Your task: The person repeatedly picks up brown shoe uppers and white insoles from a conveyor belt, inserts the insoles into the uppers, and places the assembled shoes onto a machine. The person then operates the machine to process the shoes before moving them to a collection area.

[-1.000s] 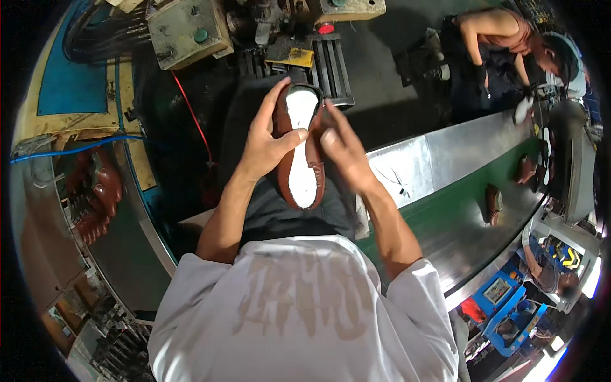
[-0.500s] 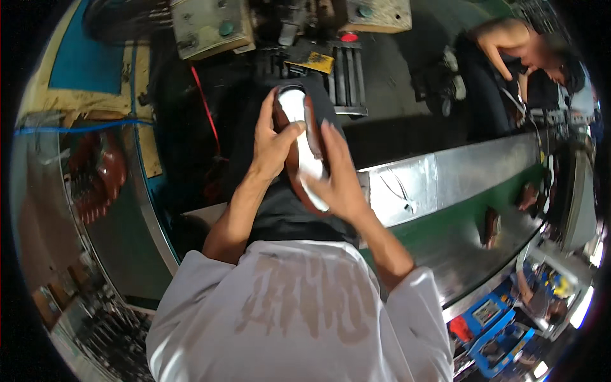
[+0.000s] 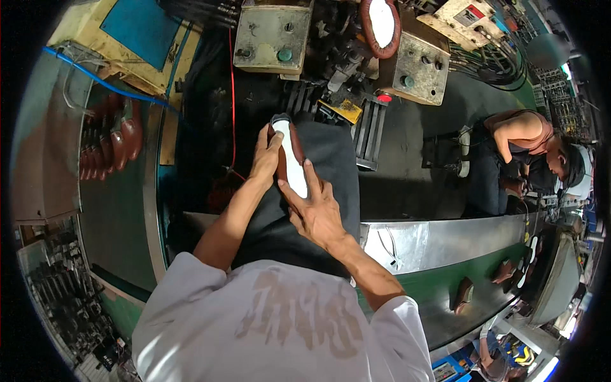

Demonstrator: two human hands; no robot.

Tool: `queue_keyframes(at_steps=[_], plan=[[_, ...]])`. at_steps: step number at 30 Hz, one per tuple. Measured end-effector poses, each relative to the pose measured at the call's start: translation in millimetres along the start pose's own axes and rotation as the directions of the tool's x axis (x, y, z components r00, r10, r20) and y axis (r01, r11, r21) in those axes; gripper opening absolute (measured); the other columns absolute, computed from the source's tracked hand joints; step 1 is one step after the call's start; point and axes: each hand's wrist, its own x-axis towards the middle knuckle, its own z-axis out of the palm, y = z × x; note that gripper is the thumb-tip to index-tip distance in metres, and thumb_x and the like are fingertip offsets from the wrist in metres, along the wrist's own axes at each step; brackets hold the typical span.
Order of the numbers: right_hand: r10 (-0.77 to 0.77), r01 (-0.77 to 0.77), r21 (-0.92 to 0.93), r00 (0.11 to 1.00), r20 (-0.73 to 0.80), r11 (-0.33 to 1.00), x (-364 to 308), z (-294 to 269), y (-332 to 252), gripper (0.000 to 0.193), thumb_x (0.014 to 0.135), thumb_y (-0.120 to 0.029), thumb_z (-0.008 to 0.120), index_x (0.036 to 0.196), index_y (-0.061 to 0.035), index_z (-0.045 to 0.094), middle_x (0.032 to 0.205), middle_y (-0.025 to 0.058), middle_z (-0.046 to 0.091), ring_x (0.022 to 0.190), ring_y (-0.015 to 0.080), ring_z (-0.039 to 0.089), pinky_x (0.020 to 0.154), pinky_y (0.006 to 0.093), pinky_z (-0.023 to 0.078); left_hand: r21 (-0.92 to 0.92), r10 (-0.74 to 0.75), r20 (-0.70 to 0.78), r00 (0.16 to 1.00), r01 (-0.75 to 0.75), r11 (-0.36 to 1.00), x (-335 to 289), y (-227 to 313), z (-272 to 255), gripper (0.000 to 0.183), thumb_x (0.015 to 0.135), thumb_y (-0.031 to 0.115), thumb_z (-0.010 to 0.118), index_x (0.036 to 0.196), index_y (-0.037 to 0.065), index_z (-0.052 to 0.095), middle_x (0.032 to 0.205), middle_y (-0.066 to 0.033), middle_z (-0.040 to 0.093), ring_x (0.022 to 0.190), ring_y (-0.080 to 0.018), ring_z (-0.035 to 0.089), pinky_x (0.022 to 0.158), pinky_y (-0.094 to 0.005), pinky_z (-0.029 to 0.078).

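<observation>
A brown leather shoe upper (image 3: pixel 297 141) lies sole-side up over my lap, with a white insole (image 3: pixel 291 162) along its bottom and a dark rim at the far end. Round the far left side of it my left hand (image 3: pixel 263 158) is closed, the thumb pressed on the insole. My right hand (image 3: pixel 318 216) holds the near end, its thumb across the insole and its index finger along the right edge. The near tip is partly hidden by that hand.
Ahead stands a machine with control boxes (image 3: pixel 272 39) and another brown shoe upper (image 3: pixel 382 28) on it. At the left hang several brown shoe uppers (image 3: pixel 119 146). More uppers (image 3: pixel 463 294) lie on the green conveyor (image 3: pixel 420 286) to the right. A co-worker (image 3: pixel 522 143) sits bent over at the far right.
The view has tilted up, bringing more of the machine and its shoe upper into sight. My right hand, blurred before, now rests steadily on the near end of the shoe upper.
</observation>
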Motion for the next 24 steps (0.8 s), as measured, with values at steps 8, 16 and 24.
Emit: queue_keyframes(at_steps=[8,16,24], plan=[[-0.022,0.022,-0.005,1.0,-0.007,1.0,-11,0,9,0.079,0.079,-0.011,0.081,0.152,-0.0289,0.06,0.169,0.0308,0.025,0.12,0.0523,0.057,0.098,0.0547,0.058,0.084,-0.021,0.229,0.973,0.001,0.996,-43,11,-3,0.11,0.102,0.034,0.074,0.173,0.012,-0.007,0.172,-0.0276,0.027,0.157,-0.0385,0.034,0.127,-0.0446,0.032],[0.229,-0.195,0.177,0.952,-0.2,0.965,-36,-41,39,0.074,0.087,-0.018,0.081,0.156,-0.0303,0.057,0.171,0.029,0.025,0.124,0.0522,0.057,0.101,0.0572,0.058,0.215,0.413,0.062,0.909,-0.416,0.884,51,86,38,0.068,0.103,0.034,0.076,0.151,-0.008,0.052,0.141,-0.0186,0.066,0.132,-0.0244,0.061,0.115,-0.0383,0.046],[0.268,-0.328,-0.073,0.865,-0.425,0.942,-21,-146,83,0.077,0.084,-0.016,0.085,0.156,-0.0249,0.058,0.168,0.0335,0.027,0.14,0.0537,0.05,0.108,0.056,0.05,-0.206,0.208,0.62,0.756,-0.098,0.974,191,272,199,0.074,0.095,0.048,0.08,0.146,0.002,0.052,0.13,-0.0151,0.068,0.118,-0.0282,0.067,0.102,-0.0452,0.056]])
